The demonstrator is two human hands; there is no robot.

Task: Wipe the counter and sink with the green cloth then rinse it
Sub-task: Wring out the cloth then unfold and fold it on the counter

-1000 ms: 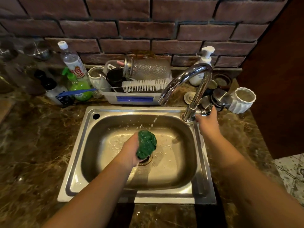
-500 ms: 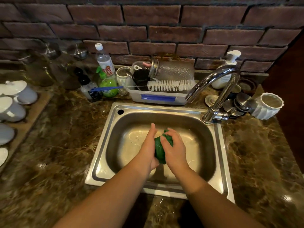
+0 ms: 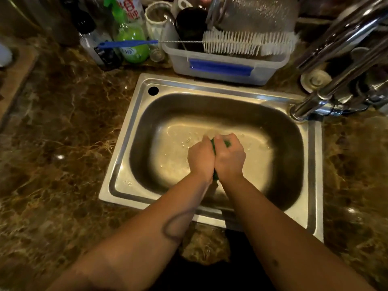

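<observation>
- Over the sink (image 3: 117, 181) basin, left hand (image 3: 201, 157) and right hand (image 3: 229, 157) clench the green cloth (image 3: 226, 143), mostly hidden between them.
- Hard wringing could spatter water onto the wiped surface (image 3: 63, 154).
- No stream seems to be running from the faucet (image 3: 327, 89); soap may remain.

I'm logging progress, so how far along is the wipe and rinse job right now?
Wiping looks finished, though I can't confirm it: the sink basin is wet. In hand: the left hand and right hand squeeze the green cloth together over the basin. No water visibly runs from the faucet. Left: finish wringing.
</observation>
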